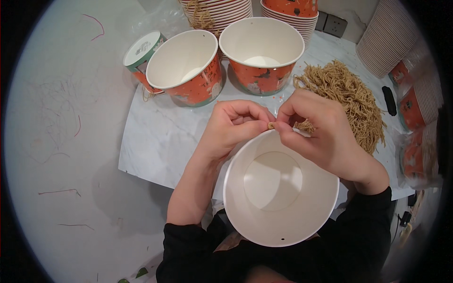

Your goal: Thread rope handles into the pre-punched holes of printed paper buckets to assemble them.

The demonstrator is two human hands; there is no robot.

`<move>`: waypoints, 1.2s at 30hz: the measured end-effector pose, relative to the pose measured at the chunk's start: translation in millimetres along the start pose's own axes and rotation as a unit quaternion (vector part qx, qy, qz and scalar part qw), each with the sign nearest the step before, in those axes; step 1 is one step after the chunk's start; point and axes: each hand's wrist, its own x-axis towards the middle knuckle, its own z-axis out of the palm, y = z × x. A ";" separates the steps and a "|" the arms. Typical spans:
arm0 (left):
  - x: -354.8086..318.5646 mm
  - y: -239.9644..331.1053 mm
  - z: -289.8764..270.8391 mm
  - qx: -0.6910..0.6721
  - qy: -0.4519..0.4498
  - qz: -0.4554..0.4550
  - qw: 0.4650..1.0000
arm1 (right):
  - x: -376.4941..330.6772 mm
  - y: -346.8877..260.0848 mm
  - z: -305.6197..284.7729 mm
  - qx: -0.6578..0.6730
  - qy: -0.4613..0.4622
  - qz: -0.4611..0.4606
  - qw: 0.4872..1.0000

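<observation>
A large white-lined paper bucket (pixel 243 214) is tilted toward me at the table's near edge, its mouth facing up and a small dark hole just below the near rim. At its far rim my left hand (pixel 233 125) and my right hand (pixel 321 132) meet, thumbs and forefingers closed in a pinch. Between their fingertips shows a short bit of tan cord (pixel 271 125); the rest of it is hidden by the fingers. Just beyond my right hand lies a big heap of loose tan cords (pixel 347 96).
Two orange printed buckets, one at left (pixel 188 89) and one at right (pixel 262 78), stand open behind my hands. An upturned bucket (pixel 144 49) sits farther left. Tall stacks of nested buckets (pixel 231 12) line the back. A black object (pixel 389 100) lies right of the heap.
</observation>
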 end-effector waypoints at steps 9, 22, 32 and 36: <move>0.2 -0.4 1.6 -0.022 -0.011 -0.010 1.000 | -0.5 -0.7 -0.2 0.002 -0.004 0.002 1.000; 2.6 4.2 0.7 -0.019 0.015 -0.024 0.999 | -0.4 0.1 -1.0 0.003 -0.003 -0.002 1.000; 0.6 3.1 5.8 -0.006 0.001 -0.044 0.999 | -1.4 -0.4 -0.1 0.001 0.003 0.001 1.000; 0.2 4.8 1.5 0.008 -0.025 -0.060 0.998 | 0.4 -4.3 -1.5 -0.006 -0.002 0.005 1.000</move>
